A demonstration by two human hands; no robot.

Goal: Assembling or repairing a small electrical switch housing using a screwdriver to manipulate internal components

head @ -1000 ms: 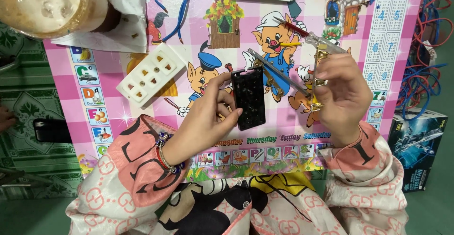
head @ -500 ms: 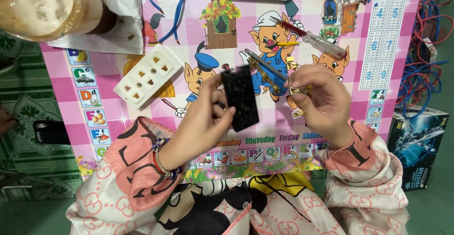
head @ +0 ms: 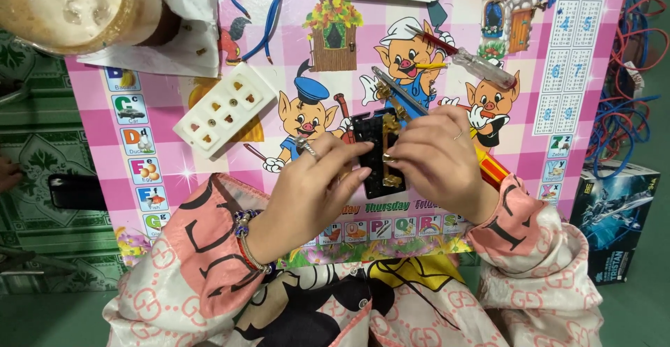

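Black socket insert (head: 377, 153) is now lying lower over the mat, left hand (head: 314, 186) pinching its edge, right hand (head: 433, 162) fingers pressing brass strip (head: 389, 148) in, screwdriver (head: 481, 162) tucked underneath.

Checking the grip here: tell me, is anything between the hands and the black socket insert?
Nothing visible: the left hand and the right hand both touch the black socket insert directly, fingers on its brass strips.

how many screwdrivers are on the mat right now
2. A clear-handled screwdriver lies on the mat's upper right, above the right hand. An orange-handled screwdriver lies beside that hand, partly covered by it. Others may be hidden under the hands.
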